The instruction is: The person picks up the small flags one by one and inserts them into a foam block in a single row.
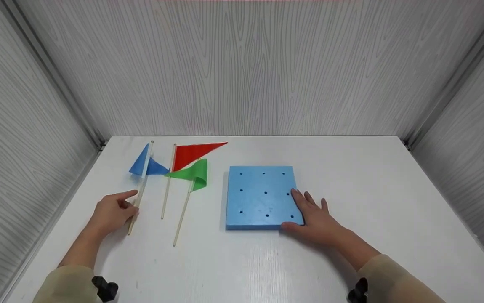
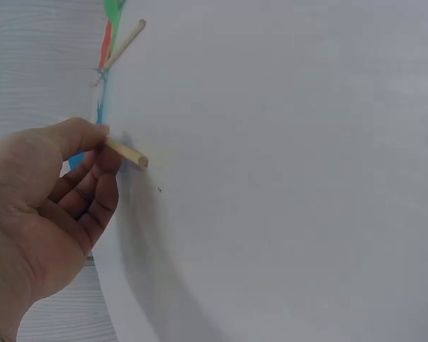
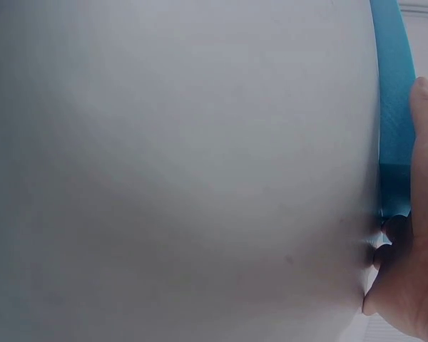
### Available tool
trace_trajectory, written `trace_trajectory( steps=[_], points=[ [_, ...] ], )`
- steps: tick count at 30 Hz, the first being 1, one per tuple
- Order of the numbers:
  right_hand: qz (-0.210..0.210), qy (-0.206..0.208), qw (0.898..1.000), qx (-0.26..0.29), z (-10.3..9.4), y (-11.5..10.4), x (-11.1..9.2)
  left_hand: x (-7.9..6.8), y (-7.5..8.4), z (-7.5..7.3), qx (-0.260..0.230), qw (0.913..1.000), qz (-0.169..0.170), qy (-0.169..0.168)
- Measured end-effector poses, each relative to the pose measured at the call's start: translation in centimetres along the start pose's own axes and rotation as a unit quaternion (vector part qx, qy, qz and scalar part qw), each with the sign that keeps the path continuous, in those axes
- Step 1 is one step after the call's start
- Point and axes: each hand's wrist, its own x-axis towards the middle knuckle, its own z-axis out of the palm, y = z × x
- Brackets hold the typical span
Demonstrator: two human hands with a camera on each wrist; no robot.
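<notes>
In the head view, we see the blue pennant flag (image 1: 142, 185) on the left of the white table (image 1: 385, 202), its stick slanting from far to near. The left hand (image 1: 109, 214) holds the near half of that stick. To its right lie the red pennant flag (image 1: 193, 152) and the green pennant flag (image 1: 199, 173), and farther right the blue perforated board (image 1: 252, 202). The right hand (image 1: 317, 223), fingers spread and nearly straight, rests against the board's near right corner.

In the left wrist view, we see thumb and forefinger closed in a pinch near the stick's cut end, the other fingers loosely curled. We judge the flag very light, its thin stick stiff but snappable, its cloth limp; we would grip the bare wood, low down.

In the right wrist view, we find the thumb along the board's side; we cannot tell how firmly it presses. The board looks rigid, smooth and perhaps slippery, best steadied by its edges.
</notes>
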Motion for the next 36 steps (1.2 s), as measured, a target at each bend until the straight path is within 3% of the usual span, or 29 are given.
trace_trajectory(
  steps=[13,21,36],
  points=[
    [-0.005,-0.003,1.000,0.005,-0.1,0.0,-0.1,0.0,3.6,-0.1,-0.046,0.9972,0.052,0.027],
    [-0.002,-0.004,1.000,0.003,0.1,0.1,0.0,0.0,6.9,0.6,-0.069,0.9947,0.054,0.054],
    [0.004,-0.002,1.000,0.003,0.0,0.1,0.0,1.0,13.0,2.7,-0.121,0.9809,0.124,0.088]
  ],
)
